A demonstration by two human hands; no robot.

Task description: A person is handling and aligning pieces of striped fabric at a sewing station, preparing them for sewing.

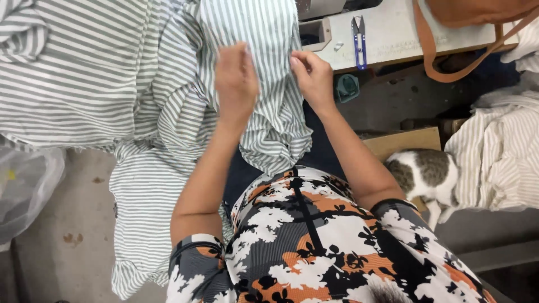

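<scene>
My white worktable (393,33), blue thread snips (359,39) lying near its front edge, tan bag strap (429,50) draped over that edge, striped fabric (247,22) covering its left end

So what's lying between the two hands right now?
In the head view, only the striped fabric lies between the left hand and the right hand: a narrow striped band that both hands press on. Nothing else sits there.
</scene>
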